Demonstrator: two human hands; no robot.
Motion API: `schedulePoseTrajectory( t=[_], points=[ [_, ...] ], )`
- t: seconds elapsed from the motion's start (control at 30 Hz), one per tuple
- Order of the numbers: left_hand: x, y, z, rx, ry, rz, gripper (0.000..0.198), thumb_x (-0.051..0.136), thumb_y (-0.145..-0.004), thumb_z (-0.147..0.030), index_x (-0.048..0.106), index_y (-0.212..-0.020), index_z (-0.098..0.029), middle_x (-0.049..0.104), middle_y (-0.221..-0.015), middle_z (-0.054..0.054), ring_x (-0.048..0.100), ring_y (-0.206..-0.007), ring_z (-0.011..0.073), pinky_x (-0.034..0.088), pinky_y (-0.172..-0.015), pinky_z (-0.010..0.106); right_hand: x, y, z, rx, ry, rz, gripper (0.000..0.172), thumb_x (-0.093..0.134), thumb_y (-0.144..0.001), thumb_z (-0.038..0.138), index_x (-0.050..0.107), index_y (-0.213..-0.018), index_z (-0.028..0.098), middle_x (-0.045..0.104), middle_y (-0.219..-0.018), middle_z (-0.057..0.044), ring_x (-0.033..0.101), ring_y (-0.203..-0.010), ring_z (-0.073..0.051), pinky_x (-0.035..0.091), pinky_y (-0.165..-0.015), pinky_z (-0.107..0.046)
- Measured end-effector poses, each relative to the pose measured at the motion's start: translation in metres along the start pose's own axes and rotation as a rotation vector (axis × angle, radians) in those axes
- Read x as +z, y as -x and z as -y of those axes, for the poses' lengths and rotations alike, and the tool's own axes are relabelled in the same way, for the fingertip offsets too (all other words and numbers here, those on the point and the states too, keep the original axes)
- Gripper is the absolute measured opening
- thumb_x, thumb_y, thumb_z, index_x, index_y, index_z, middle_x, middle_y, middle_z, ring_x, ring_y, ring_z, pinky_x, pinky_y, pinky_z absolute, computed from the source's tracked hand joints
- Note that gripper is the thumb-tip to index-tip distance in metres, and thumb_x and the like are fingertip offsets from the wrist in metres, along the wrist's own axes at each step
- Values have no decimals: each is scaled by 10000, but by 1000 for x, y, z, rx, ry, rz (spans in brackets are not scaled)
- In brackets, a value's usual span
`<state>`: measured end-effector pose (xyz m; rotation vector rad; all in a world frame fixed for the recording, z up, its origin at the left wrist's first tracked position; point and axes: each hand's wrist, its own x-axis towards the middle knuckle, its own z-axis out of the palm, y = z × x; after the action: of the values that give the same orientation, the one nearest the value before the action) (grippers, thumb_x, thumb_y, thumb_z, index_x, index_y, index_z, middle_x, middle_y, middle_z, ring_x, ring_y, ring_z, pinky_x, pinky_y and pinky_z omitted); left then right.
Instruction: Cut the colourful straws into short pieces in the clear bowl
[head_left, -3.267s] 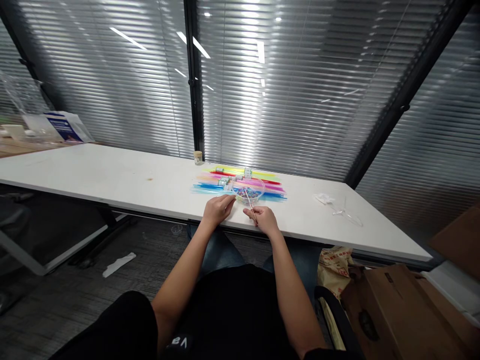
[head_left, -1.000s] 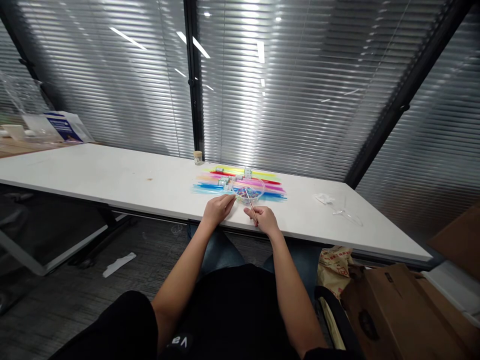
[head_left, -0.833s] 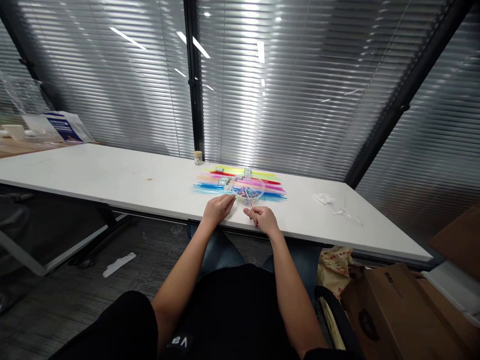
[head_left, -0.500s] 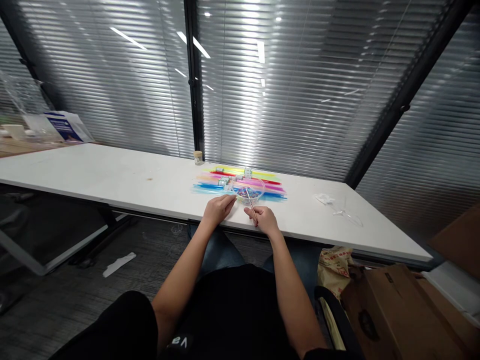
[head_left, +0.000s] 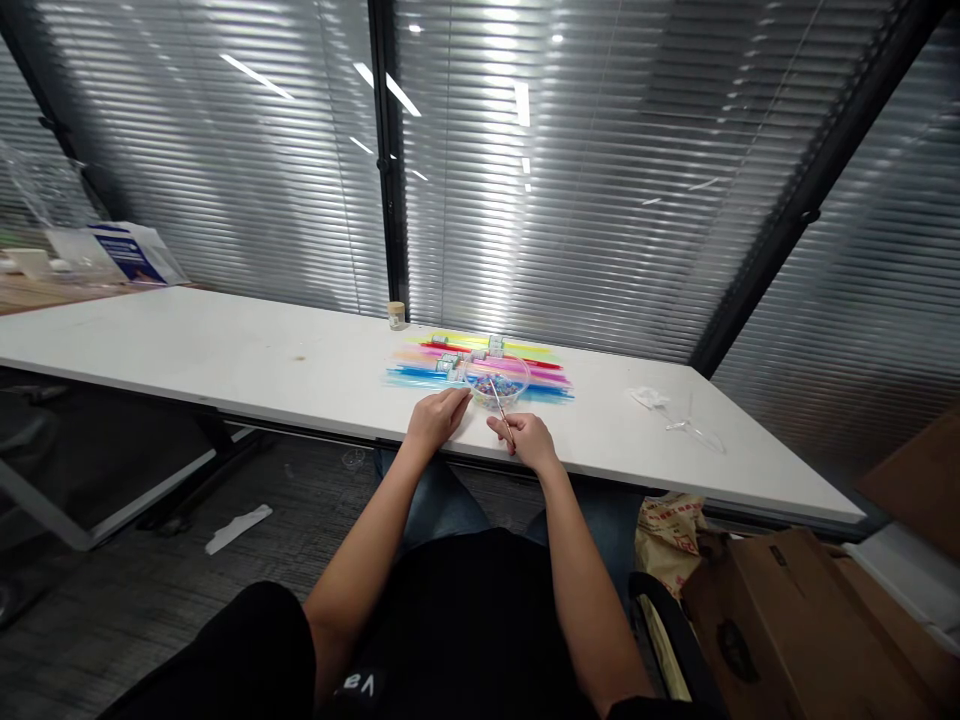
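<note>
A clear round bowl with many small multicoloured beads in it stands near the table's front edge. My left hand is at its left front side, fingers together and fingertips against the rim; whether they pinch anything else is too small to tell. My right hand is closed on a thin, pinkish metallic stick-like tool, whose far end slants up and left into the bowl over the beads. Its exact kind is not clear. Behind the bowl, bundles of coloured thin strands or sticks lie side by side.
Several small labelled pieces lie on the coloured bundles. A lidded jar stands at the back edge of the white table. Crumpled clear plastic lies to the right. A cardboard box and a printed bag are below.
The beads in the bowl look brighter and more distinct than before. The tool and my right hand have shifted very slightly left; my left hand stays by the rim.
</note>
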<state>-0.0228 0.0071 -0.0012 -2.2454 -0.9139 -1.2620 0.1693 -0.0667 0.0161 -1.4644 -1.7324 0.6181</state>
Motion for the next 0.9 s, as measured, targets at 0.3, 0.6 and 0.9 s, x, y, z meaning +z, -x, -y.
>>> schedulePoseTrajectory(
  t=[0.3,0.6,0.9],
  points=[
    [-1,-2,-4,13,-21,11,190,463,-946,-266,630,-998,-190,712,-868,43,661,-723,144,470,-620,221,1,1,-1,-12,15,-1,577,520,-779,662,448,-442,199,501,-421,18,539,-506,-144,357,-560,-239],
    [0,-1,-2,49,-46,-2,195,463,-950,-256,622,-1046,-197,714,-903,33,663,-732,139,455,-612,220,0,1,-1,6,38,9,556,516,-779,665,490,-477,199,516,-435,20,536,-497,-141,347,-548,-238],
    [0,-1,-1,60,-7,-1,198,485,-939,-244,630,-1067,-204,712,-914,42,660,-738,134,457,-619,211,0,0,-2,22,17,17,534,517,-780,659,547,-514,197,511,-428,23,535,-493,-142,344,-540,-242]
  ],
)
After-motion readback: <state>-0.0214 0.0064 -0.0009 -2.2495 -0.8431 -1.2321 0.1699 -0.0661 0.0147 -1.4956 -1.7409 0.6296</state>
